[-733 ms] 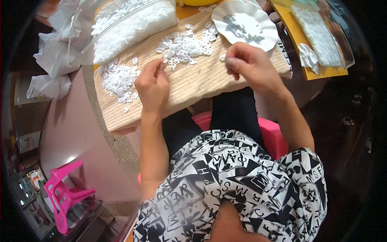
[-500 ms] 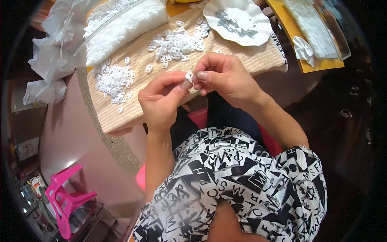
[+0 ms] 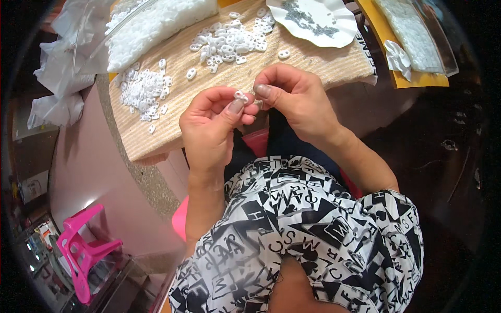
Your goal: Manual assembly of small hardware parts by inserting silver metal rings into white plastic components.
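Note:
My left hand pinches a small white plastic piece with two holes between thumb and forefinger, just off the near edge of the cloth-covered tabletop. Close beside it is my right hand, its thumb and fingertips pressed together; whatever they hold is too small to make out. Beyond my hands lies a heap of similar white pieces, with a second heap of smaller-looking white pieces to the left. Single pieces lie apart, one near the plate.
A white wavy-rimmed plate with many tiny dark grey bits stands at the far right of the cloth. Clear bags of white pieces lie at the back left and another bag at the right. A pink stool is on the floor, lower left.
My right fingertips have drawn slightly away from the white piece, which stays in my left hand. The tabletop and its things sit a little higher in the picture.

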Motion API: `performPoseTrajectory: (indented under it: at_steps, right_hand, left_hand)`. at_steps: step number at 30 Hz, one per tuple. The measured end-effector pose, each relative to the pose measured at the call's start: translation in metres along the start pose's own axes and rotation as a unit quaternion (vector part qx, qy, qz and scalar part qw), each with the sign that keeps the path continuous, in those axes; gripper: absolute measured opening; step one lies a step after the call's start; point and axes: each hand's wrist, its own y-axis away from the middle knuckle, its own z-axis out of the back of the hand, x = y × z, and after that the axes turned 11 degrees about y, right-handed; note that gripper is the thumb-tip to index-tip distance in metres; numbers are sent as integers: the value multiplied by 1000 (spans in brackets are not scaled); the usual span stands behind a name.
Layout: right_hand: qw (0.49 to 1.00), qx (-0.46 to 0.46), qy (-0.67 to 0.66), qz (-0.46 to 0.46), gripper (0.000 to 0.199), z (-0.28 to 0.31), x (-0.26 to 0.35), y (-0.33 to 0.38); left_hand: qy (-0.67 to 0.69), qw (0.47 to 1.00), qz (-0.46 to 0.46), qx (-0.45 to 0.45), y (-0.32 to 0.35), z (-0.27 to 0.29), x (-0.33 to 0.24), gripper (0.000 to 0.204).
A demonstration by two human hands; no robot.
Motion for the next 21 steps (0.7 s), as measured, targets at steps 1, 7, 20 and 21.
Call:
performPoseTrajectory:
  at_steps: [1, 7, 20, 21]
  right_hand:
    - [1000, 0, 0, 0, 7, -1, 2, 1]
    - [993, 29, -101, -59, 8, -4, 11, 5]
    - [999, 26, 24, -13, 5, -3, 15, 9]
    - [999, 22, 35, -2, 4, -4, 16, 9]
  left_hand:
    - [0, 1000, 0, -1, 1, 0, 0, 15]
    - [-26, 1000, -2, 5, 6, -3, 1, 14]
    - [-134, 991, -29, -3, 11, -12, 1, 10]
    - [-144, 989, -36, -9, 12, -12, 1, 10]
